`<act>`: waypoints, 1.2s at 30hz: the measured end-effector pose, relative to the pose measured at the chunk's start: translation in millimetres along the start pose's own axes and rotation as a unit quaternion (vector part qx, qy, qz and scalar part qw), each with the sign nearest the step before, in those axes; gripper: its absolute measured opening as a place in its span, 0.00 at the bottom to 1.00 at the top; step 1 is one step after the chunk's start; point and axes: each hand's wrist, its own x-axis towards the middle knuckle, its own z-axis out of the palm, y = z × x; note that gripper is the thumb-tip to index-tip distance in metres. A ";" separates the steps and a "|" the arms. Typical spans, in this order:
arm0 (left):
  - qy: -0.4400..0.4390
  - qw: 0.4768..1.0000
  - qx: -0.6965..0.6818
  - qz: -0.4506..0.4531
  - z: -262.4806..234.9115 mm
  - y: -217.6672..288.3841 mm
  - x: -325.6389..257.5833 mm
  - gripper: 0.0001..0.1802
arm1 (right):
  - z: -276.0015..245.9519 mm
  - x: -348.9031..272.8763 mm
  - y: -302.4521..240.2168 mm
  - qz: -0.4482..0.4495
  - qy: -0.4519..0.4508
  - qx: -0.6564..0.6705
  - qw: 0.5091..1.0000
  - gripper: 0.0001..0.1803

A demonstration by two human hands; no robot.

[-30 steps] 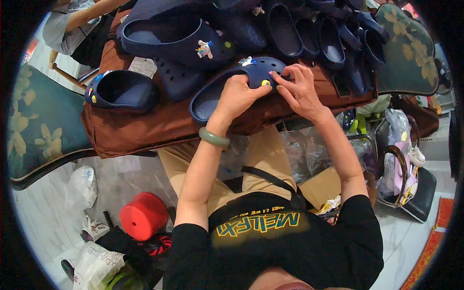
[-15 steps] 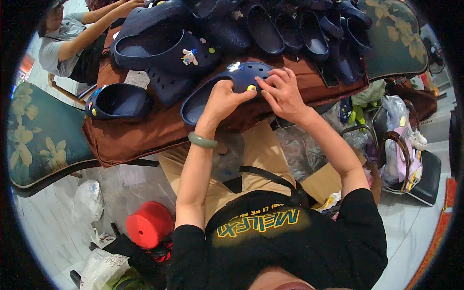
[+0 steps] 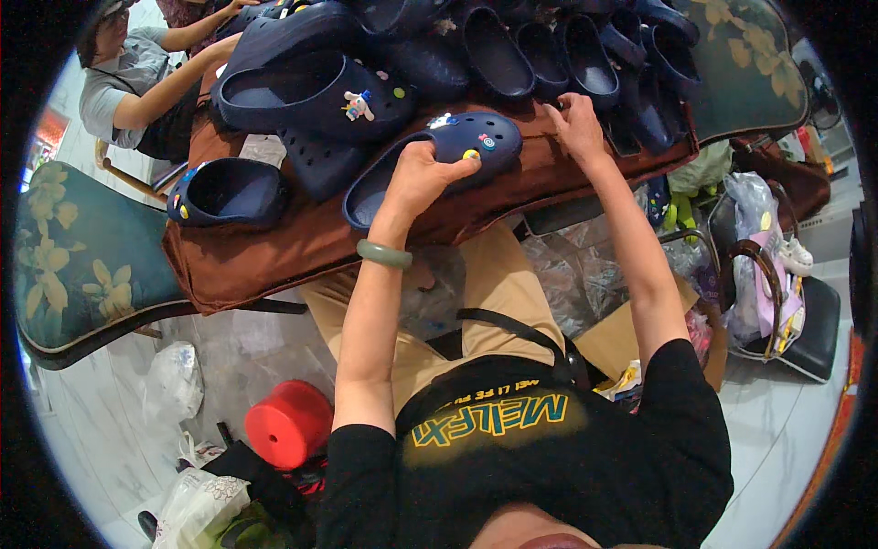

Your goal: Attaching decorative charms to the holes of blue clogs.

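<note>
The left hand (image 3: pixel 422 176) gripped the clog (image 3: pixel 459 137) in the upper centre of the frame, its thumb against the yellow charm (image 3: pixel 471 155), its fingers mostly hidden. The right hand (image 3: pixel 581 130) was apart, just right of the toe over the tabletop (image 3: pixel 302 261), fingers bent; whether they pinched anything could not be told. The clog's long axis slanted from heel, lower left, to toe, upper right.

On brown cloth-draped table (image 3: pixel 283 261): charm-studded navy foam clog (image 3: pixel 503 154) at twelve o'clock; similar lone clog (image 3: pixel 229 194) at ten, stacked clogs (image 3: pixel 311 96) at eleven, clog row (image 3: pixel 542 59) at one.
</note>
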 end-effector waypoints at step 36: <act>-0.042 0.995 -0.082 0.022 5.9 4.2 -22.6 0.21 | -30.8 -55.3 -57.2 0.050 -0.082 0.417 0.904 0.10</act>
